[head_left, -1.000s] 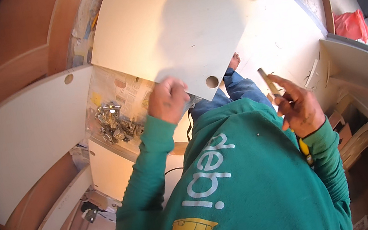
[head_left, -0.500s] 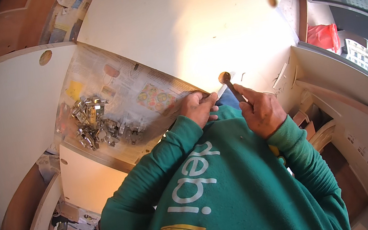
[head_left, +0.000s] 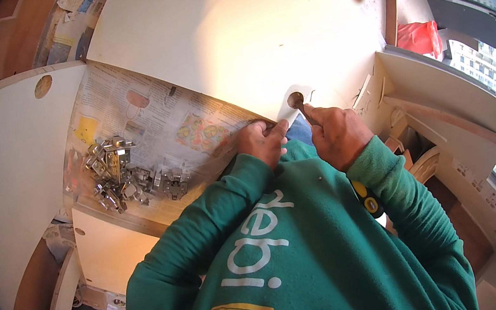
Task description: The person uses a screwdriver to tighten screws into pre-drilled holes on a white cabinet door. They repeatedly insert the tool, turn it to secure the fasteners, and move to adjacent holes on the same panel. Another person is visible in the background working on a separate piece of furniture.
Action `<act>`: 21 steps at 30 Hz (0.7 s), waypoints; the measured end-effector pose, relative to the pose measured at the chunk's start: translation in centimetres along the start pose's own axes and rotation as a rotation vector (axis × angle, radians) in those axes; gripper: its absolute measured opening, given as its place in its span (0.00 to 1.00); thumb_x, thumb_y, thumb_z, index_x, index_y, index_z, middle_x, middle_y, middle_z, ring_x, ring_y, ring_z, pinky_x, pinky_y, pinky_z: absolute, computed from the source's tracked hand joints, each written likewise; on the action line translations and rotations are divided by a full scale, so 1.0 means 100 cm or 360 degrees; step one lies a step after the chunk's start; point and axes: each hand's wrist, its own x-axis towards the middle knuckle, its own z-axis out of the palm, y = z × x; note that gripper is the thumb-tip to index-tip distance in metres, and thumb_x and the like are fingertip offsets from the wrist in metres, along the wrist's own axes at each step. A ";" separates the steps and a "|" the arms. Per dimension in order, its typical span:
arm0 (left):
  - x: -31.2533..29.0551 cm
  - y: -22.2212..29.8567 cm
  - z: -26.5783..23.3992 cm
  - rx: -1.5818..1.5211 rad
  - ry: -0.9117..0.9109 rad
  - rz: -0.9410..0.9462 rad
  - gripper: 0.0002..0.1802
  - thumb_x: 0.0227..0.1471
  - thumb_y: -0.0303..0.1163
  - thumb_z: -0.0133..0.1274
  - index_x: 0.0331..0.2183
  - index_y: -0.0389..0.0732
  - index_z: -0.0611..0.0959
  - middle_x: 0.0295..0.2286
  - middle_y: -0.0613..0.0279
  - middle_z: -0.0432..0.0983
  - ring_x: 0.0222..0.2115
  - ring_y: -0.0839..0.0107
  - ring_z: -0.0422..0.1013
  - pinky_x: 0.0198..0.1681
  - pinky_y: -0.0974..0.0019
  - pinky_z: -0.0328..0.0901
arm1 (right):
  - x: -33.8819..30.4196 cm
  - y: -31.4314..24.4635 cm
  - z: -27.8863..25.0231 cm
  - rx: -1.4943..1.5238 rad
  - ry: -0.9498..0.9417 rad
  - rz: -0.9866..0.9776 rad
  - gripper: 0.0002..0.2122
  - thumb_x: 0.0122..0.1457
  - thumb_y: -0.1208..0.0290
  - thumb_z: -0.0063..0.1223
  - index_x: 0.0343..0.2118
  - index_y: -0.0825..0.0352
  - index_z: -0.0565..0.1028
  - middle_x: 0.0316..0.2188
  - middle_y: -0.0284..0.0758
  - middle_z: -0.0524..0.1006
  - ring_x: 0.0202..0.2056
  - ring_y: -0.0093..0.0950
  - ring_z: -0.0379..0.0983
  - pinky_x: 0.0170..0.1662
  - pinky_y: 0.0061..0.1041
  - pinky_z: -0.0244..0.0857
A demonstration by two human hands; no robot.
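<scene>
A large white board (head_left: 230, 36) lies before me, with a round hole (head_left: 295, 100) close to its near edge. My right hand (head_left: 341, 134) is closed round a thin, dark flat tool (head_left: 301, 108), forefinger laid along it, the tip at the hole. My left hand (head_left: 263, 142) is closed at the board's near edge, thumb and fingers together; what they grip is hidden. A pale strip-shaped area (head_left: 285, 109) surrounds the hole and reaches the left fingertips; whether it is a separate piece I cannot tell.
Several metal cabinet hinges (head_left: 129, 173) are heaped on newspaper (head_left: 146, 115) to the left. Another white panel (head_left: 18, 163) with a hole stands at far left. On the right are a pale panel (head_left: 452, 105), a red plastic bag (head_left: 420, 39) and windows.
My right hand has shifted left and down, bringing the tool steeper into the hole. The pale area now surrounds the hole. My left hand stays at the board's edge; the view has shifted slightly.
</scene>
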 end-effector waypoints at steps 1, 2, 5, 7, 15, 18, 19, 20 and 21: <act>0.001 -0.001 0.000 0.0005 0.0004 -0.0005 0.22 0.61 0.42 0.63 0.43 0.30 0.84 0.37 0.60 0.84 0.35 0.74 0.77 0.35 0.68 0.76 | -0.001 -0.004 -0.005 0.0013 -0.0009 0.0047 0.13 0.58 0.76 0.47 0.45 0.73 0.76 0.27 0.56 0.79 0.31 0.56 0.79 0.40 0.51 0.73; 0.001 -0.002 0.000 -0.0010 0.0006 -0.0002 0.22 0.61 0.42 0.63 0.43 0.30 0.84 0.36 0.60 0.84 0.35 0.74 0.77 0.36 0.68 0.76 | 0.000 -0.013 -0.014 0.0020 -0.0029 0.0092 0.13 0.58 0.77 0.47 0.44 0.73 0.76 0.27 0.56 0.79 0.31 0.56 0.79 0.40 0.51 0.73; -0.001 0.001 0.001 -0.0045 0.0005 0.0003 0.21 0.61 0.42 0.63 0.43 0.31 0.84 0.36 0.60 0.83 0.35 0.74 0.77 0.36 0.68 0.76 | -0.003 -0.018 -0.018 0.0060 -0.0034 0.0084 0.12 0.58 0.77 0.47 0.43 0.73 0.76 0.28 0.56 0.80 0.32 0.56 0.79 0.40 0.51 0.74; -0.002 0.002 0.001 -0.0056 -0.0009 -0.0002 0.21 0.61 0.41 0.63 0.43 0.31 0.84 0.36 0.60 0.83 0.35 0.74 0.77 0.37 0.68 0.76 | -0.004 -0.017 -0.013 0.0067 -0.0039 0.0095 0.14 0.58 0.77 0.47 0.46 0.73 0.77 0.29 0.56 0.80 0.32 0.56 0.79 0.41 0.49 0.74; -0.003 0.008 -0.001 0.0024 -0.0001 -0.0025 0.22 0.60 0.42 0.64 0.41 0.28 0.84 0.33 0.58 0.83 0.33 0.74 0.77 0.36 0.68 0.76 | 0.006 -0.017 -0.008 -0.0244 -0.0186 0.0207 0.19 0.57 0.77 0.47 0.51 0.72 0.79 0.32 0.58 0.80 0.34 0.54 0.80 0.44 0.44 0.75; -0.004 0.008 0.000 -0.0001 0.0010 -0.0006 0.23 0.59 0.42 0.65 0.40 0.28 0.84 0.32 0.57 0.83 0.30 0.74 0.77 0.34 0.69 0.76 | 0.004 -0.010 -0.010 -0.0066 -0.0112 0.0119 0.19 0.56 0.76 0.47 0.51 0.72 0.77 0.30 0.54 0.81 0.33 0.54 0.80 0.42 0.48 0.75; -0.004 0.006 0.000 -0.0028 0.0009 0.0014 0.23 0.59 0.42 0.65 0.39 0.28 0.84 0.31 0.57 0.82 0.29 0.74 0.76 0.33 0.69 0.76 | 0.003 -0.013 -0.011 -0.0003 -0.0109 0.0158 0.19 0.56 0.76 0.47 0.51 0.72 0.77 0.31 0.55 0.81 0.34 0.54 0.80 0.42 0.47 0.75; -0.003 0.005 0.000 -0.0029 0.0011 0.0016 0.23 0.58 0.43 0.65 0.39 0.28 0.84 0.31 0.57 0.82 0.29 0.74 0.76 0.33 0.69 0.76 | 0.001 -0.018 -0.013 0.0065 -0.0102 0.0200 0.19 0.56 0.77 0.47 0.51 0.73 0.78 0.31 0.56 0.80 0.34 0.55 0.79 0.43 0.46 0.75; -0.003 0.004 0.000 -0.0030 0.0014 0.0017 0.23 0.58 0.43 0.65 0.39 0.28 0.84 0.31 0.57 0.82 0.29 0.74 0.76 0.34 0.69 0.76 | 0.001 -0.020 -0.014 0.0132 -0.0095 0.0243 0.19 0.56 0.77 0.47 0.51 0.73 0.79 0.31 0.57 0.80 0.34 0.55 0.79 0.44 0.46 0.74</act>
